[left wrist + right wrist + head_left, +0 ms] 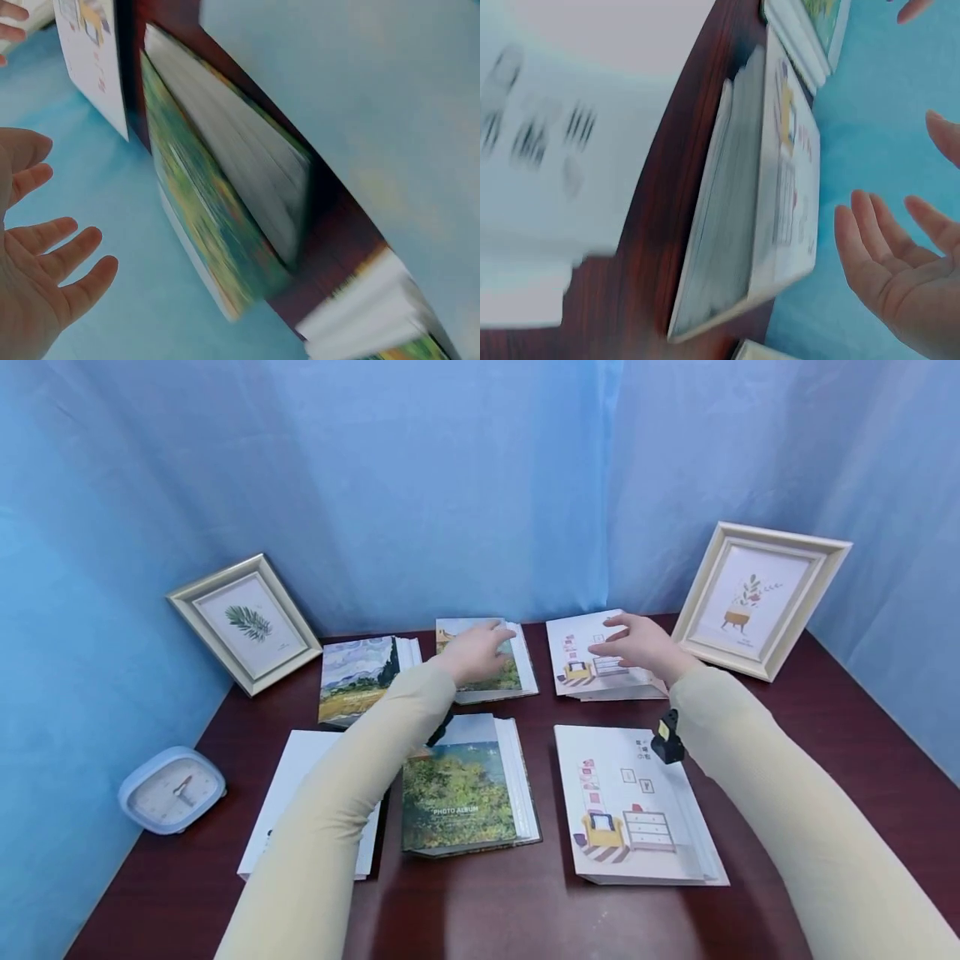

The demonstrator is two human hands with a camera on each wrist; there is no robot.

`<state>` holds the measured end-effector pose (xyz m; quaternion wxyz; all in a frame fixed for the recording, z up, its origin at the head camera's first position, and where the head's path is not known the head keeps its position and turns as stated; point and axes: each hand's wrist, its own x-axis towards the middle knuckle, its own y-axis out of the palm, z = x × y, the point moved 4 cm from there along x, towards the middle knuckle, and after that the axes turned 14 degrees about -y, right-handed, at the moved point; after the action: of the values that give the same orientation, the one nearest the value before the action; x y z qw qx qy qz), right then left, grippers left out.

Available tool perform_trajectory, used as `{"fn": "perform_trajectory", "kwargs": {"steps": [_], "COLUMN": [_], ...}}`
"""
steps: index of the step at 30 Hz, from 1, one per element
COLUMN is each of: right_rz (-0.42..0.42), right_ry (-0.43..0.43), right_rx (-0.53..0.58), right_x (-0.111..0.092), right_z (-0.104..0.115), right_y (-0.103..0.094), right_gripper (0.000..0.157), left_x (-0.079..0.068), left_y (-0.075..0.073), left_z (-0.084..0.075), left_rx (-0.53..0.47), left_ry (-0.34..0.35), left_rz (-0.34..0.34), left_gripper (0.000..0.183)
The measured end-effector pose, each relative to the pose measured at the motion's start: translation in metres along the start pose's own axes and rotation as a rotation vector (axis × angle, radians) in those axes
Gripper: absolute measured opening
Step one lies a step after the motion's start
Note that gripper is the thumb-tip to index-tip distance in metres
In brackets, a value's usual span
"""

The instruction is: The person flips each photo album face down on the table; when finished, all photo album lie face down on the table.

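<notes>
My left hand (476, 653) hovers over the back middle photo album (504, 681), which has a green garden painting on its cover. Its fingers look spread and hold nothing; in the left wrist view that hand (49, 277) is apart from the painted album (217, 217). Above the back right white album (570, 652), with its armchair drawing, is my right hand (641, 647). Loosely bent fingers and a gap to the album (791, 180) show in the right wrist view, where the hand (900, 270) is bare of any object.
Closer in lie another garden-painting album (457, 793) and a white armchair album (630, 810). On the left are a landscape album (356, 672) and a white book (303, 752), partly behind my sleeve. A blue clock (172, 789), a left frame (251, 622) and a right frame (757, 597) stand around them.
</notes>
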<state>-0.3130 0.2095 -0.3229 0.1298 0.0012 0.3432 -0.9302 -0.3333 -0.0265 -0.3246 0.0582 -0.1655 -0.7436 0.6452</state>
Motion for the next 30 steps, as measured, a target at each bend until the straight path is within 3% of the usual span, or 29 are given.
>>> {"fn": "perform_trajectory", "kwargs": {"steps": [8, 16, 20, 30], "right_rz": [-0.031, 0.0, 0.018, 0.083], "right_ry": [-0.079, -0.08, -0.091, -0.069], "right_rx": [-0.038, 0.068, 0.117, 0.233], "right_x": [0.015, 0.024, 0.03, 0.038], "right_z": [0.018, 0.03, 0.034, 0.042], "right_y": [0.017, 0.046, 0.063, 0.094], "right_gripper": [0.076, 0.079, 0.078, 0.078], "left_x": [-0.012, -0.011, -0.012, -0.01], "left_y": [-0.006, 0.0, 0.007, 0.019], "left_z": [0.042, 0.071, 0.078, 0.081], "left_rx": [-0.044, -0.125, -0.2, -0.312], "left_ry": [-0.157, -0.241, -0.265, -0.246], "left_rz": [0.023, 0.052, 0.077, 0.137], "left_gripper": [0.06, 0.067, 0.066, 0.069]}}
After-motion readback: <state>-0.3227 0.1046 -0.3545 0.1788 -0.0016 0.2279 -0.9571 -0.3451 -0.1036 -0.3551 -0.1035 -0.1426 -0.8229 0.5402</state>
